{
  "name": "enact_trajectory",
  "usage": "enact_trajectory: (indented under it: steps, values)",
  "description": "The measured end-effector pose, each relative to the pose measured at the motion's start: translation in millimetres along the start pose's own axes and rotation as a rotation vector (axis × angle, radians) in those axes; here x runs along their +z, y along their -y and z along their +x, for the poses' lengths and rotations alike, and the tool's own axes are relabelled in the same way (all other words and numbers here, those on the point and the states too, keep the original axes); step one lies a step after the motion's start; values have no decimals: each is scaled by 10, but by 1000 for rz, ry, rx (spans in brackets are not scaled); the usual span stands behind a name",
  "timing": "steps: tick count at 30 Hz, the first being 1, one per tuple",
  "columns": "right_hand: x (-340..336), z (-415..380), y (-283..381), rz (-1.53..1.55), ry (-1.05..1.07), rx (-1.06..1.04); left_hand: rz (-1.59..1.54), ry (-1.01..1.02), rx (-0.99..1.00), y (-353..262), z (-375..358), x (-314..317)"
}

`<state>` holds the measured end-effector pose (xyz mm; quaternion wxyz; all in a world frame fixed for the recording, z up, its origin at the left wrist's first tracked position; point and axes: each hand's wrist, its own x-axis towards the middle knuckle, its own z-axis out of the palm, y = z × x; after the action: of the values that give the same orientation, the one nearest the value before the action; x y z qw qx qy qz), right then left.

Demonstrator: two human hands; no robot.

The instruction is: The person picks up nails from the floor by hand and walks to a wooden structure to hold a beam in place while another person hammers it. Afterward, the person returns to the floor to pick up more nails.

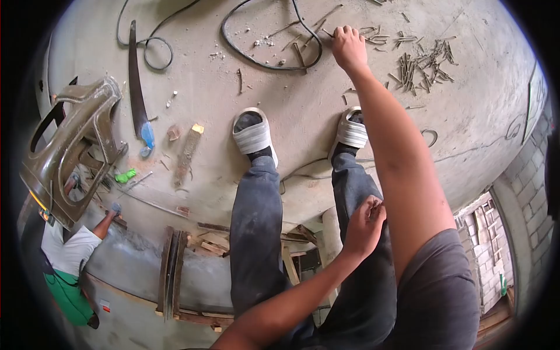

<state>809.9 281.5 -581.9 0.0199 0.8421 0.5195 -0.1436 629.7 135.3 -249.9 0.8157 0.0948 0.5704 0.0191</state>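
Observation:
My right hand (pixel 349 48) reaches down to the concrete floor, its fingers closed on a thin nail (pixel 328 33) that pokes out on the left side. Just right of this hand lie a few loose nails (pixel 376 38), and farther right is a larger scattered pile of nails (pixel 423 69). My left hand (pixel 366 226) is beside my knee with its fingers curled and pinched together; what they hold is too small and dark to make out.
A black cable (pixel 224 36) loops on the floor near wood scraps. On the left are a handsaw (pixel 137 87), a wood block (pixel 189 154), a green item (pixel 125 175) and a brown plastic chair (pixel 70 146). Another person (pixel 73 251) is at lower left. Planks (pixel 169 268) lie below.

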Motion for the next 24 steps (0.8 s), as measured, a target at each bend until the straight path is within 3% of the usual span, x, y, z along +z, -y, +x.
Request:
enact_trajectory:
  steps: [1, 3, 4, 9, 15, 18, 21, 23, 24]
  values:
    - [10, 4, -3, -3, -1, -11, -10, -1, 6, -6, 15, -22]
    - [-68, 12, -45, 350, 135, 65, 188, -1, -42, -56, 52, -36]
    - [-118, 5, -31, 434, 142, 125, 139, -50, -102, -86, 73, -11]
    - [-122, 169, -16, 391, 13, -53, 140, -43, -89, -127, 165, 26]
    - [-51, 141, 215, 484, -188, 36, 116, -6, -109, -46, 194, 14]
    - [-189, 320, 247, 645, -17, 728, 90, -35, 1, -15, 195, 66]
    - [-181, 624, 167, 650, -58, 833, 41, -31, -102, -2, 156, 51]
    - [-190, 789, 187, 624, 34, 855, 27, -24, -86, 8, 169, 6]
    - [-190, 829, 186, 570, 61, 862, 2, -27, -172, -63, 153, -2]
